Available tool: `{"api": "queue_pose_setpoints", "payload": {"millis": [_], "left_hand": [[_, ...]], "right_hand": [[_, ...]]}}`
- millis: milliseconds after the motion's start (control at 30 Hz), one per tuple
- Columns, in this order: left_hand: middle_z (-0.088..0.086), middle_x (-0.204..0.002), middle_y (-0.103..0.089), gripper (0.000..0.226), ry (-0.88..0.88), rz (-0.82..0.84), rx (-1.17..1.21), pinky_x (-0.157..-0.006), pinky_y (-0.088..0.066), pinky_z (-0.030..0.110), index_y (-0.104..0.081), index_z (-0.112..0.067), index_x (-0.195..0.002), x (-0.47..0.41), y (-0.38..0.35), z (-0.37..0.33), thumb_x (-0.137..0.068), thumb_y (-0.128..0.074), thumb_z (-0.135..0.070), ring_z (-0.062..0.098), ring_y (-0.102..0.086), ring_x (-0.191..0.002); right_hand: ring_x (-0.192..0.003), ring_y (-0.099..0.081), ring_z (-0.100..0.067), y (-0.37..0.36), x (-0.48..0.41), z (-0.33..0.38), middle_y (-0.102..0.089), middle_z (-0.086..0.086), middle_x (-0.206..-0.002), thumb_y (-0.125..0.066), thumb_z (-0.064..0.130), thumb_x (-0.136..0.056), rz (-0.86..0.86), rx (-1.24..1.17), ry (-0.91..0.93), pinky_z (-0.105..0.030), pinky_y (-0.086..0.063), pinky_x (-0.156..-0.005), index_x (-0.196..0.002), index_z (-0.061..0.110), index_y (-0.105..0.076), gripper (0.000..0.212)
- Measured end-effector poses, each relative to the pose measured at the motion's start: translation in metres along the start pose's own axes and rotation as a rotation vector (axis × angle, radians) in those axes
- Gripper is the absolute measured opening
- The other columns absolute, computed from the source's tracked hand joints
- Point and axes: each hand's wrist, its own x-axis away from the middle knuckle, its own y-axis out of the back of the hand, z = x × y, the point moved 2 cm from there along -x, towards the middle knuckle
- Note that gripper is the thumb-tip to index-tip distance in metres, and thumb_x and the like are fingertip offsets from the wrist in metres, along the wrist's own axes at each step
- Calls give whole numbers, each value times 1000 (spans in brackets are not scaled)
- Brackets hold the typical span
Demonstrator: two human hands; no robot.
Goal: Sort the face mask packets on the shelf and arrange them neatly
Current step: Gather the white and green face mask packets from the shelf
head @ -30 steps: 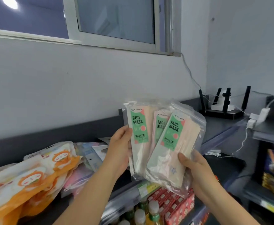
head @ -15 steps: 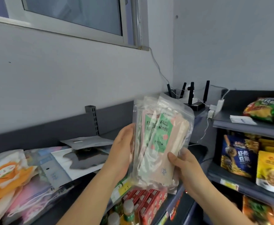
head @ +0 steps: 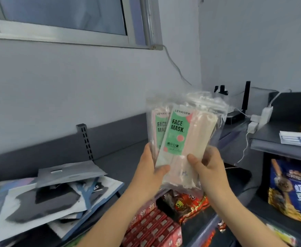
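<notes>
Centre frame, both up: left grip (head: 150, 172) and right grip (head: 209, 167) are each clamped on the lower edges of the face mask packets (head: 185, 136), held upright above the shelf (head: 126, 157). They look light, floppy and slick, likely to slide apart. Pinching low, thumbs across the front, seems safest.
</notes>
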Motion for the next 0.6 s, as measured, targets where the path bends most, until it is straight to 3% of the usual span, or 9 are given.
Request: {"api": "queue_pose_setpoints", "payload": {"millis": [133, 200, 267, 333, 400, 467, 533, 600], "left_hand": [[-14, -120, -56, 50, 60, -28, 6, -93, -52, 31, -39, -45, -107, -34, -40, 1, -88, -59, -2, 2, -56, -111], [-14, -119, -58, 51, 97, -50, 24, -93, -52, 32, -40, -42, -111, -48, -57, 4, -88, -58, -1, 2, -57, -110], [-13, -121, -58, 53, 155, -74, 73, -93, -51, 32, -39, -37, -121, -60, -71, 12, -88, -57, 0, 2, -57, -110], [-11, -128, -56, 61, 235, -90, 152, -94, -51, 38, -30, -29, -135, -70, -84, 18, -88, -57, -2, 7, -57, -114], [-11, -137, -48, 81, 297, -113, 199, -98, -48, 44, -9, -37, -147, -83, -95, 22, -90, -57, -5, 13, -54, -120], [-15, -127, -48, 83, 319, -138, 236, -101, -45, 44, 0, -38, -147, -100, -102, 23, -93, -53, -4, 15, -52, -120], [-17, -116, -53, 70, 321, -132, 288, -97, -48, 45, -17, -43, -136, -122, -106, 25, -93, -50, 1, 17, -55, -115], [-8, -123, -57, 71, 318, -115, 287, -95, -50, 45, -22, -43, -134, -144, -105, 28, -91, -52, 4, 17, -57, -113]], "right_hand": [[-86, -63, -13, 30, -40, -22, -62, 2, -97, -59, 13, -90, 46, 59, -5, -29, -54, -68, -104, 22, -45, 21], [-86, -65, -11, 42, -57, -33, -63, 4, -102, -58, 12, -90, 68, 56, -19, -26, -55, -68, -122, 18, -40, 37], [-94, -66, -11, 51, -73, -44, -63, 7, -113, -59, 13, -90, 119, 16, -24, -34, -57, -76, -139, 27, -27, 61], [-96, -67, -13, 59, -89, -55, -62, 8, -118, -62, 18, -88, 157, 30, -42, -42, -57, -78, -142, 40, -18, 73], [-97, -66, -13, 65, -107, -64, -59, 12, -118, -64, 24, -86, 184, 95, -60, -45, -57, -77, -137, 45, -19, 72], [-103, -62, -13, 69, -127, -68, -57, 13, -118, -66, 29, -83, 222, 197, -32, -41, -56, -80, -129, 42, -31, 60], [-105, -58, -8, 72, -145, -67, -57, 12, -113, -66, 25, -82, 260, 284, 24, -24, -52, -80, -122, 36, -42, 48], [-101, -56, -1, 74, -158, -65, -57, 16, -107, -67, 12, -82, 285, 339, 69, -13, -47, -80, -116, 33, -45, 45]]}}
